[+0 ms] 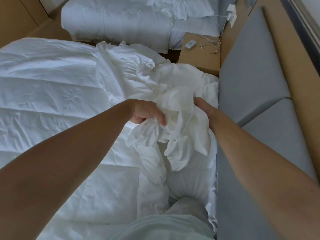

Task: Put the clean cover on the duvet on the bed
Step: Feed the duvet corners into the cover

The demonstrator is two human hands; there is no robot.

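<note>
The cover (174,118) bunched near the bed's head edge is plain white, warmer in tone than the duvet (52,94), which is white with a cool bluish cast and faint quilted squares. The padded headboard (249,71) is flat grey, framed in tan wood. The nightstand (199,58) is tan too, with a pale grey device (190,44) on it.

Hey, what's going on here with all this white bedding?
A person is on the bed, gripping a bunched-up white cover with both the left hand and the right hand, close to the grey padded headboard. The quilted duvet lies spread over the bed beside it and looks uncovered so far. A second bed and a nightstand stand beyond.
</note>
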